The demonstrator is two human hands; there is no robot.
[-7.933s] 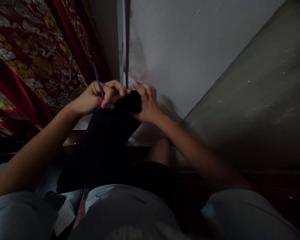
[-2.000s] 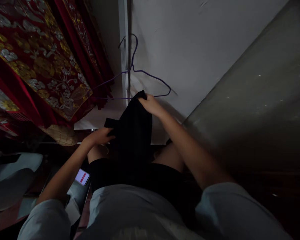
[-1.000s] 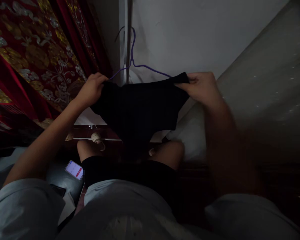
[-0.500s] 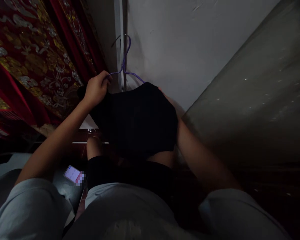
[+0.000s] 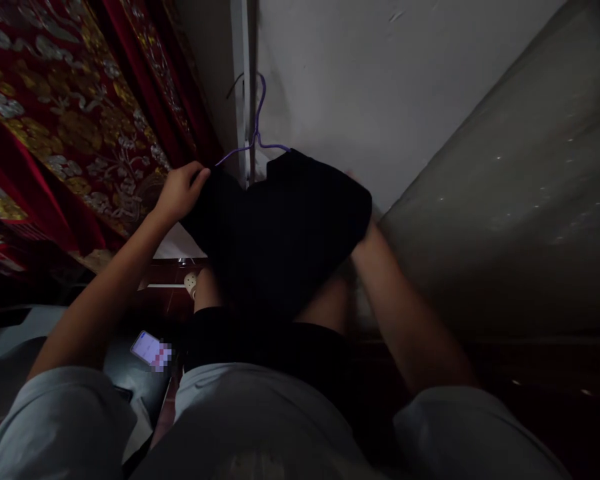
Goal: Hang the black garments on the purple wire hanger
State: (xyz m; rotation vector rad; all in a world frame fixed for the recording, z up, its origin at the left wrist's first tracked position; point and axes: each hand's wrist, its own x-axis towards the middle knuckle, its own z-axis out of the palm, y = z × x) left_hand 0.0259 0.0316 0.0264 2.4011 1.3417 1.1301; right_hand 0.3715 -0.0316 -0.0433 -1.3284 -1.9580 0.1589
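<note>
A black garment (image 5: 285, 227) hangs in front of me over a thin purple wire hanger (image 5: 257, 127), whose hook is caught on a grey vertical edge by the white wall. My left hand (image 5: 180, 193) is closed on the garment's left shoulder, right at the hanger's left arm. My right hand is hidden behind the cloth on the right; only its forearm (image 5: 395, 300) shows.
A red and gold embroidered curtain (image 5: 65, 113) hangs at the left. A grey panel (image 5: 505, 220) slants along the right. A lit phone (image 5: 150, 349) lies at lower left beside my leg. A pale shoe (image 5: 192, 283) shows on the dark floor.
Two seconds ago the garment hung bunched below the bare hanger. I then spread it wide, and now it is drawn over the hanger, with my right hand gone behind the cloth.
</note>
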